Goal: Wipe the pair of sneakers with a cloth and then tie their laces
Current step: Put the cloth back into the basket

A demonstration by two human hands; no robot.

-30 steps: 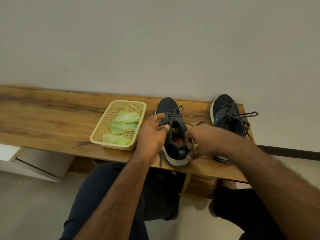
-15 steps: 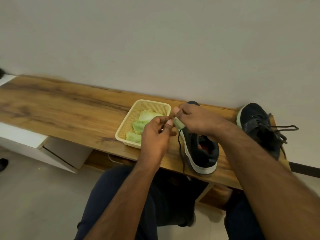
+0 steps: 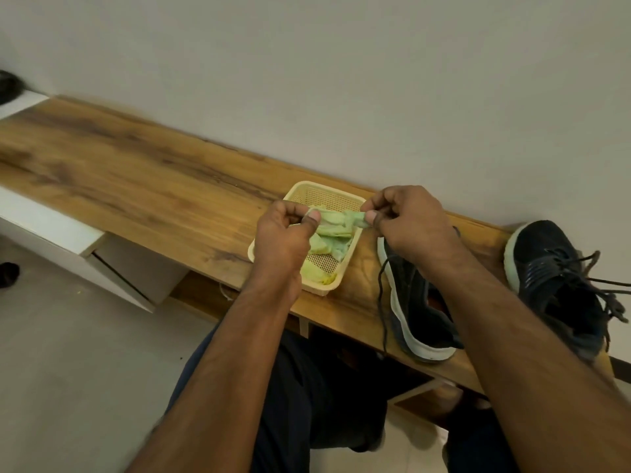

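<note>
A light green cloth (image 3: 336, 221) is stretched between my two hands just above the cream basket (image 3: 341, 279). My left hand (image 3: 285, 240) pinches its left end and my right hand (image 3: 408, 225) pinches its right end. More green cloths (image 3: 316, 273) lie in the basket. Two dark sneakers with white soles stand on the wooden bench. The nearer sneaker (image 3: 418, 308) sits under my right wrist with a loose lace hanging over the bench edge. The other sneaker (image 3: 553, 281) is at the far right, its laces untied and spread out.
The wooden bench (image 3: 136, 186) runs along a white wall. A white unit (image 3: 68, 233) sits below its left part. My knees in dark trousers (image 3: 307, 387) are under the bench front edge.
Both hands left the nearer sneaker's laces and moved left to the basket. They now hold a green cloth lifted between them. The view has swung left.
</note>
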